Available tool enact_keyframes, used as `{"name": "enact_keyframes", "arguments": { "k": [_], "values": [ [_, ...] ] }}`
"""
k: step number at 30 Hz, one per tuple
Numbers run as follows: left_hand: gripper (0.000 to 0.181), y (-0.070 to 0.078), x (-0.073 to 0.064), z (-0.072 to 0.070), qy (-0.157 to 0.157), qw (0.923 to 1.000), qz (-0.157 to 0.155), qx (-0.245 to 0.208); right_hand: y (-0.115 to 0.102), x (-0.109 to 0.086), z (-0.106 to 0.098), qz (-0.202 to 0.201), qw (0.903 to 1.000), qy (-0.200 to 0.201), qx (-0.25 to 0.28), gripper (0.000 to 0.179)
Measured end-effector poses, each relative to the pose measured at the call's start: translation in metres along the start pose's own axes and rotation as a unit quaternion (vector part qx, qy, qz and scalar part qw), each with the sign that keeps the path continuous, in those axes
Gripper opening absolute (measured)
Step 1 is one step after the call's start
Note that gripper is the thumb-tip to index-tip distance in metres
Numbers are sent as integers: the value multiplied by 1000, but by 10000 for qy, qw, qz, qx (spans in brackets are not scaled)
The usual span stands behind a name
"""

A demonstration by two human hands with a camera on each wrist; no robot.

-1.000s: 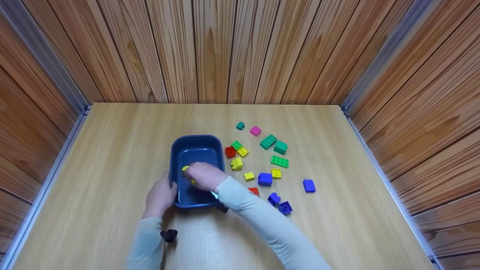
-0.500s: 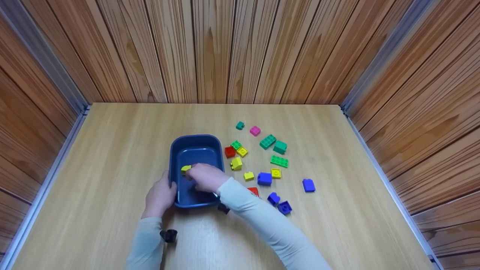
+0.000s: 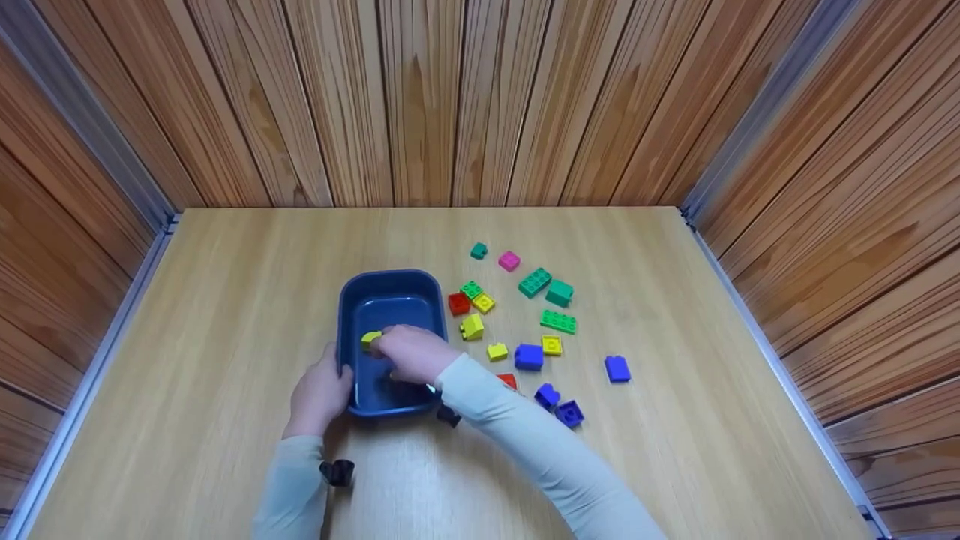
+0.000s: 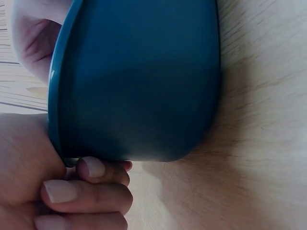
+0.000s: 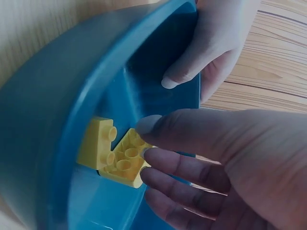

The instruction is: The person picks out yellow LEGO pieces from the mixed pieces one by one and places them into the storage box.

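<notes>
A dark blue plastic bin (image 3: 439, 300) stands on the table. My left hand (image 3: 321, 394) grips its near left wall. The thumb is over the rim inside, seen in the right wrist view, and the fingers (image 4: 91, 196) curl against the outside. My right hand (image 3: 411, 354) reaches down inside the bin. Its thumb and fingertips pinch one end of a yellow building brick (image 5: 123, 165), whose hollow underside with round tubes faces the camera. Right beside it in the bin sits a second yellow brick (image 5: 93, 146) with studs on its side. In the head view the hand hides part of these bricks.
Several loose bricks lie right of the bin: red (image 3: 459, 304), yellow (image 3: 472, 327), green (image 3: 558, 322), pink (image 3: 509, 260) and blue (image 3: 529, 357). A red brick (image 3: 508, 380) is partly covered by the right sleeve (image 3: 540, 442). Wooden walls (image 3: 420, 105) enclose the table.
The right hand has shifted only slightly inside the bin; a yellow bit that showed under it a second ago is now hidden. The left hand stays at the bin's wall.
</notes>
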State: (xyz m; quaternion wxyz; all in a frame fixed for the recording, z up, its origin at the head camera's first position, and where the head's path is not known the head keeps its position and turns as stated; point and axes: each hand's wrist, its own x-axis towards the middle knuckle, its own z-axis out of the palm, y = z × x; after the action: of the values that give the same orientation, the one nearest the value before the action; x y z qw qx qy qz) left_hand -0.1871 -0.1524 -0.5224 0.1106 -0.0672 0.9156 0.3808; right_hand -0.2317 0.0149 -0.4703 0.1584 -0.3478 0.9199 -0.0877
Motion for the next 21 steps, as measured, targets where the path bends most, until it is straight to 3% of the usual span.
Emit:
{"name": "enact_keyframes", "arguments": {
  "k": [14, 21],
  "values": [
    [52, 2, 1, -1, -134, 9998, -120, -22, 2, -9, -13, 120, 9999, 16, -66, 43],
    [55, -1, 1, -1, -134, 9999, -66, 68, 7, -19, -23, -44, 9994, 301, -160, 43]
  ]
}}
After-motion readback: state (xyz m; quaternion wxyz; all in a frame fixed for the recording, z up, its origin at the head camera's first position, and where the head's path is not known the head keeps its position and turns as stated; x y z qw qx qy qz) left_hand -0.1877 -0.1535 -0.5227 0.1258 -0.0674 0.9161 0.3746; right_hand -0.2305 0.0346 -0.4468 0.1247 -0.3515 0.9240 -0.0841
